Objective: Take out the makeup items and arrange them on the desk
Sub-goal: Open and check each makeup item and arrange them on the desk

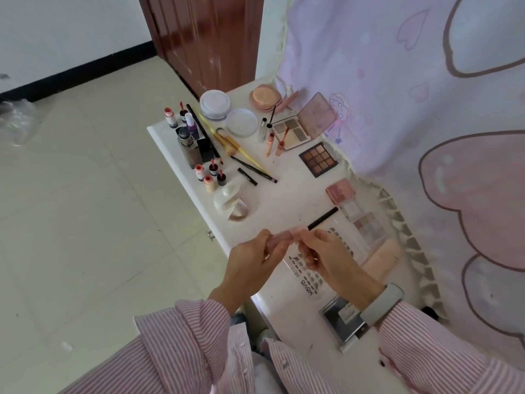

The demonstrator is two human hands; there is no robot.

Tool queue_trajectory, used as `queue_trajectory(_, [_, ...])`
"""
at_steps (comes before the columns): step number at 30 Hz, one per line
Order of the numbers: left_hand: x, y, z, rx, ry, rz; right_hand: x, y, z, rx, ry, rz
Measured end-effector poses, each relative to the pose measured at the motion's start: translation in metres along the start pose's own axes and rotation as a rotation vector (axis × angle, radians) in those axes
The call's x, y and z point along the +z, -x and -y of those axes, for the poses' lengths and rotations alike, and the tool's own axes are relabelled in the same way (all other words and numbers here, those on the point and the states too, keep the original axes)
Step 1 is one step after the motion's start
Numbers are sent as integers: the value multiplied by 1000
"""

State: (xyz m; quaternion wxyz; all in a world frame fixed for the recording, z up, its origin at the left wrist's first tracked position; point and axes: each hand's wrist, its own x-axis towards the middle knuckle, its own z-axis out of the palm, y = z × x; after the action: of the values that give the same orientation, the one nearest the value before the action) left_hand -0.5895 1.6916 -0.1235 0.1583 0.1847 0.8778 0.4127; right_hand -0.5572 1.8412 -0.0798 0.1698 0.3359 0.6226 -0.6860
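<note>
I am looking down at cream floor tiles (71,223) filling the left of the room, with a white wall and black skirting at the far edge and a glossy red-brown door (207,38) beyond the bench. A pink cartoon-print cloth (397,95) is hanging along the right side, its frilled hem lying against the bench edge. The white bench (284,200) is running away from me, narrow and crowded. At its far end a round powder jar (214,105) is sitting beside its clear lid, with a peach puff compact (265,98) to the right. An open eyeshadow palette (305,123) and a dark nine-pan palette (318,159) are lying near the cloth. Small red-capped bottles and brushes are lining the left edge. Nearer me, a clear sheet of false nails (309,275) is lying under my hands. My left hand (250,265) is gripping a pink lip gloss tube (281,240) above the bench, fingers curled around it, while my right hand (332,260) is pinching its cap end, fingers closed on it.
</note>
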Motion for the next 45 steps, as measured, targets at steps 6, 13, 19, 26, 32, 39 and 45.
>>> queue_trajectory(6, [-10, -10, -8, 273, -185, 139, -10, -5, 12, -2, 306, -28])
queue_trajectory(13, [-7, -5, -21, -90, 404, 129, 8, 2, 2, -353, 351, -245])
queue_trajectory(19, [-18, -11, -20, -258, 626, 141, -1, 0, 10, -556, 486, 77])
queue_trajectory(26, [-21, -13, -15, -179, 446, 143, -5, -10, 18, -331, 539, 101])
queue_trajectory(32, [-22, -15, -11, -196, 506, 112, -12, -10, 18, -368, 453, 236])
queue_trajectory(39, [-21, -17, -8, -223, 478, 152, -20, -15, 21, -410, 577, 219])
queue_trajectory(45, [-21, -19, -7, -230, 442, 170, -24, -20, 23, -318, 745, 306])
